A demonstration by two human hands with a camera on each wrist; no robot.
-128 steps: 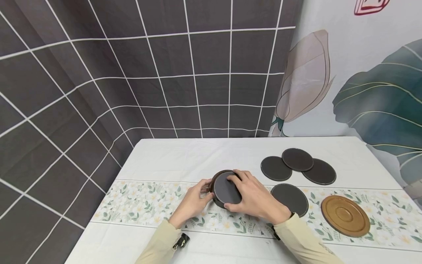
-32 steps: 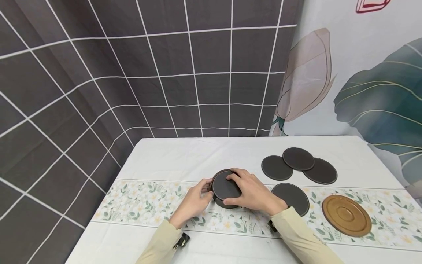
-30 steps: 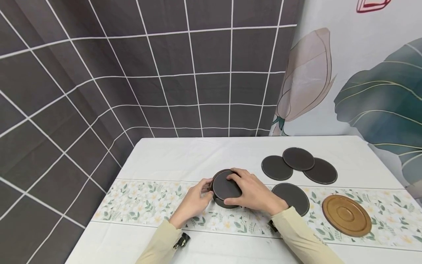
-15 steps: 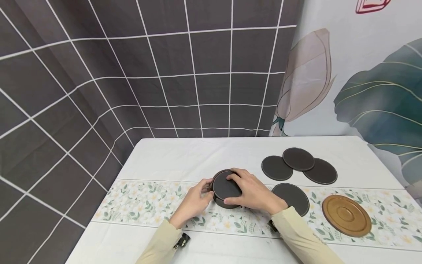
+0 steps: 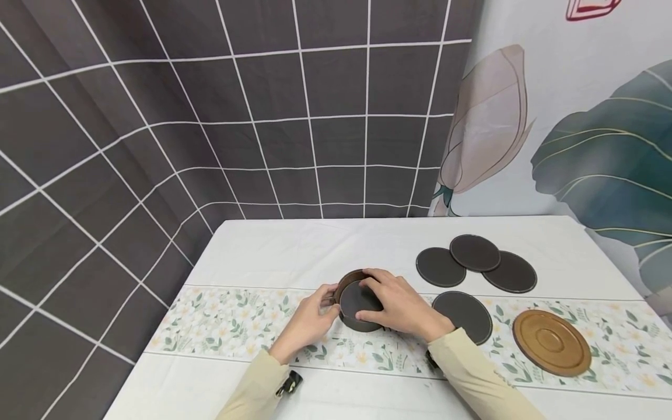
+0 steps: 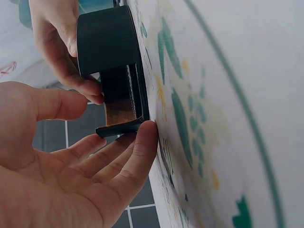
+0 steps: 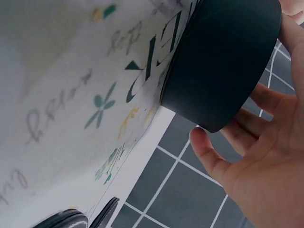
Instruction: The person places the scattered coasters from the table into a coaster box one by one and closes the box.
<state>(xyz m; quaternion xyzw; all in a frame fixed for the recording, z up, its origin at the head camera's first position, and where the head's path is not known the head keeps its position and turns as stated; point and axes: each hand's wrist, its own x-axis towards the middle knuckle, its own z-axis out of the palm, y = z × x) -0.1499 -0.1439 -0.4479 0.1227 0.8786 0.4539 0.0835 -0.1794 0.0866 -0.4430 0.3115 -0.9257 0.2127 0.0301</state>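
Note:
In the head view a round dark coaster holder [image 5: 362, 328] stands on the table, its brown inner wall showing at the back. A black round coaster [image 5: 357, 298] lies inside, below the rim. My right hand [image 5: 401, 304] spreads thumb and fingers over this coaster, gripping it at its edge. My left hand [image 5: 310, 321] holds the holder's left side. In the left wrist view the holder [image 6: 107, 40] has a cut-out slot, with the left fingertips at its lower edge. The right wrist view shows the holder's smooth outer wall [image 7: 223, 61]; the coaster is hidden there.
Three black coasters overlap at the back right: one left [image 5: 440, 267], one on top [image 5: 475, 252], one right [image 5: 510, 274]. Another black coaster [image 5: 464, 317] lies by the right wrist. A brown ringed disc [image 5: 551, 343] lies farther right. The white table [image 5: 273, 245] has a floral strip.
The coaster under my right hand has sunk from the holder's rim down inside it, baring the brown inner wall. The right hand has shifted slightly left. The left hand stays put.

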